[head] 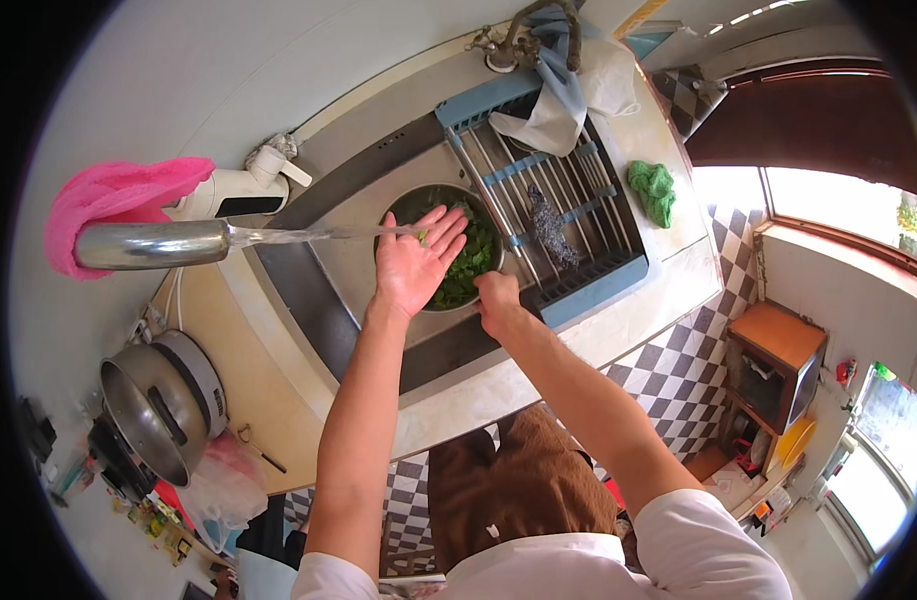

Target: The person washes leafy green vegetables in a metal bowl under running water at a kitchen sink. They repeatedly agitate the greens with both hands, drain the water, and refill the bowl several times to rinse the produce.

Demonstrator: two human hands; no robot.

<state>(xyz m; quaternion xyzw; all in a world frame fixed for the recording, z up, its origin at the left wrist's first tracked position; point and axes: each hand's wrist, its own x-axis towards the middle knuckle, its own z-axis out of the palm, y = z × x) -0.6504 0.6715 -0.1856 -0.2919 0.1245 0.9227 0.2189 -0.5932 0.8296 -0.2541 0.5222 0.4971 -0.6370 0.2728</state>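
My left hand (419, 259) is held palm up above a round metal bowl (393, 196), fingers spread. A stream of water (308, 234) from the metal faucet spout (155, 244) runs onto it. A small green leaf piece (422, 238) lies on the hand near the base of the fingers. My right hand (498, 298) grips the bowl's near right rim. Inside the bowl are leafy greens (466, 271), partly hidden by my left hand. The bowl sits in a stainless steel sink (346, 259).
Over the sink's right side spans a blue-ended drying rack (593, 291) with a grey mesh scrubber (552, 229) and draped cloths (552, 112). A green cloth (652, 193) lies on the counter's right. Pink cloth (128, 187) wraps the faucet. At left stands a steel pan (140, 405).
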